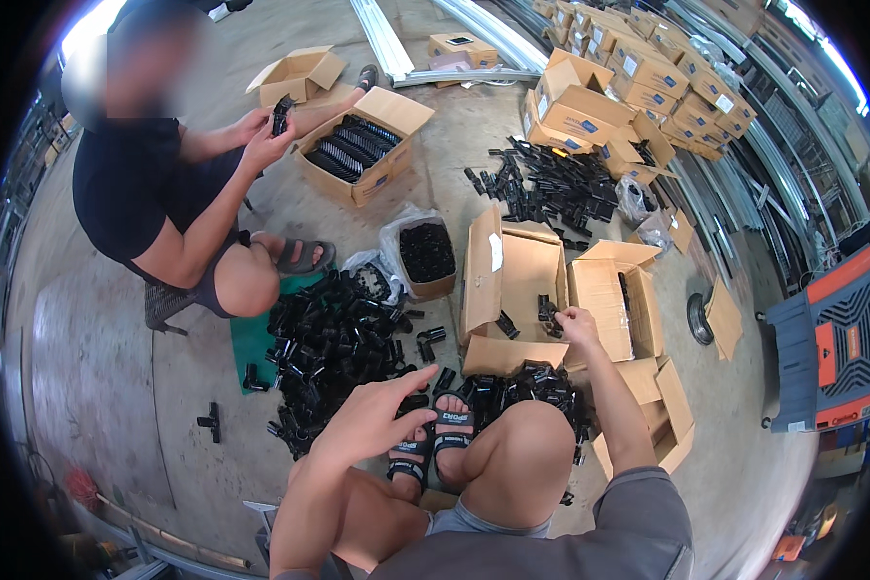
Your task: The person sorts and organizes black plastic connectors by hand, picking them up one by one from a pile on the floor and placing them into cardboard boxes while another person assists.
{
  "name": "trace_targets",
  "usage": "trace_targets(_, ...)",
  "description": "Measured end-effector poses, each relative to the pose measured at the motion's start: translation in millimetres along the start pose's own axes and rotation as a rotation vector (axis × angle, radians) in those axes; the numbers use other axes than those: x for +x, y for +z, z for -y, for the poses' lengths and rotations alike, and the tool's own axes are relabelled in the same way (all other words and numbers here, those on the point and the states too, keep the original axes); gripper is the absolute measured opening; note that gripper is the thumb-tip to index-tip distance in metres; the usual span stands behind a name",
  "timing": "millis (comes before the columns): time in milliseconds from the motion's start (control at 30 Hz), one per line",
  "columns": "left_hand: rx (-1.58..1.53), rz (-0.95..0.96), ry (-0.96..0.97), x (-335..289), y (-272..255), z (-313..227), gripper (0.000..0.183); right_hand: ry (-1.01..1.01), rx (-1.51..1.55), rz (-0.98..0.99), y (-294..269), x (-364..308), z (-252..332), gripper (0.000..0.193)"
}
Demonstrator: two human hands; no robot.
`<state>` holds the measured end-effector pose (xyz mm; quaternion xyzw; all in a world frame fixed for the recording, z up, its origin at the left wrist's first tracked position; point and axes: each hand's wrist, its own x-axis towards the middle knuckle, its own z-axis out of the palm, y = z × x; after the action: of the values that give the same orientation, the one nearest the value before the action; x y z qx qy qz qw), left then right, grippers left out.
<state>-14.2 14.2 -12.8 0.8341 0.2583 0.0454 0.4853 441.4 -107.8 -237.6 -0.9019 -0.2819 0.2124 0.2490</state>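
Observation:
My right hand [578,327] pinches a black tube-like fitting [549,311] over an open cardboard box [532,271]. Another black fitting [507,325] lies in that box, near its front left. My left hand [377,418] hovers above my sandalled feet, thumb and forefinger apart, with nothing seen in it. Beside it spreads a large heap of glossy black fittings [324,329], and a second heap [541,385] lies between my feet and the box. Exactly how the fitting is gripped is partly hidden by my fingers.
At the left a co-worker [164,193] sits on a stool, holding a black part. Nearby stand a box of stacked black parts [353,188] and a bag-lined box of small black pieces [396,242]. Further back are another black pile [541,188], stacked cartons [648,72] and metal profiles [382,39].

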Motion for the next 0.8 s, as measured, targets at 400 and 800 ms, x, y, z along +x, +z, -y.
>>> trace_targets(400, 0.025, -0.002, 0.020, 2, -5, 5, 0.060, 0.046, 0.606, 0.282, 25, 2, 7, 0.018)
trace_targets(800, 0.028, -0.026, 0.007, -1, -10, 17, 0.061, 0.100, -0.476, 0.056, 97, -8, 56, 0.042)
